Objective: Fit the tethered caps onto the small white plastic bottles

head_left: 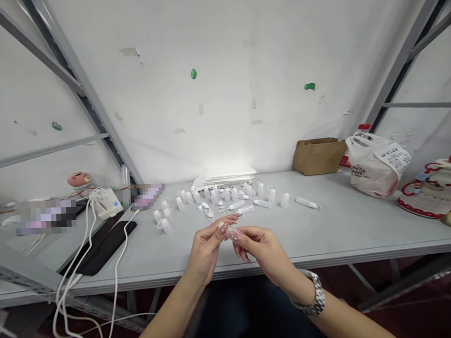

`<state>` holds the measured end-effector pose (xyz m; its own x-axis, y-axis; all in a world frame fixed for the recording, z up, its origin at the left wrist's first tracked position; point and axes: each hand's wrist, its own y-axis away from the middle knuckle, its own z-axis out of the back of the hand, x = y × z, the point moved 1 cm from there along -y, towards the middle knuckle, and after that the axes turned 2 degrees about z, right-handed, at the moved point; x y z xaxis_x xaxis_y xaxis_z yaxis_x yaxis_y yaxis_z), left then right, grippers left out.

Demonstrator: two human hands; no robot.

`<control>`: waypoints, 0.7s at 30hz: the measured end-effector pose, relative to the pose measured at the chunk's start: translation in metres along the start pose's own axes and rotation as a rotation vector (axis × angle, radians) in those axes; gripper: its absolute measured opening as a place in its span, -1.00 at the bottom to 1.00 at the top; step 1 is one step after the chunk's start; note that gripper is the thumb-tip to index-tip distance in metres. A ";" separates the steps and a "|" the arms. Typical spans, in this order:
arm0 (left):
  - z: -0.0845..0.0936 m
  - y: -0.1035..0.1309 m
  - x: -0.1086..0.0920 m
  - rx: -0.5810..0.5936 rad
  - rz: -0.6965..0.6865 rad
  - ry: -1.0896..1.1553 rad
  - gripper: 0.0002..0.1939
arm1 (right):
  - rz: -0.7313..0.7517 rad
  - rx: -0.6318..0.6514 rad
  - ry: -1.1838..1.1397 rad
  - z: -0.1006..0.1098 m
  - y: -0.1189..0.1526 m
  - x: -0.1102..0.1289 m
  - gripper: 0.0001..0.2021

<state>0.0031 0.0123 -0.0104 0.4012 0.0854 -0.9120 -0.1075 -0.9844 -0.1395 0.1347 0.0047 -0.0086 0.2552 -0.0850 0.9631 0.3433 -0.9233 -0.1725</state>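
A small translucent squeeze bottle [233,233] is held between my two hands, above the front part of the grey table [324,229]. My left hand [206,246] pinches its left end with thumb and fingers. My right hand [263,241] grips the other end, its thumb on the bottle's side and a watch on the wrist. Fingers partly cover both ends, so the cap cannot be made out. Just beyond my fingers lie several loose caps [210,213] and bottles on their sides [262,203]. Behind them, several capped bottles [213,196] stand upright.
A stack of white sheets [226,176] lies by the wall. At the right are a cardboard box [317,156], a plastic bag [371,169] and a decorated bag [433,189]. On the left lie a power strip [107,203], a black phone-like slab [108,247] and white cables [87,228].
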 end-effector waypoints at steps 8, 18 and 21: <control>-0.002 0.002 -0.004 0.071 0.079 0.017 -0.68 | -0.352 0.235 -0.707 0.003 -0.005 -0.001 -0.81; 0.002 -0.002 -0.008 -0.039 0.123 0.006 -0.75 | -0.362 0.228 -0.575 0.000 -0.006 -0.007 -0.69; 0.005 -0.005 -0.001 -0.127 0.081 0.012 -0.79 | -0.185 0.061 -0.292 -0.001 -0.006 -0.007 -0.73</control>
<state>-0.0017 0.0176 -0.0106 0.4065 0.0039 -0.9136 -0.0244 -0.9996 -0.0151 0.1299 0.0103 -0.0138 0.4283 0.2003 0.8812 0.4586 -0.8884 -0.0210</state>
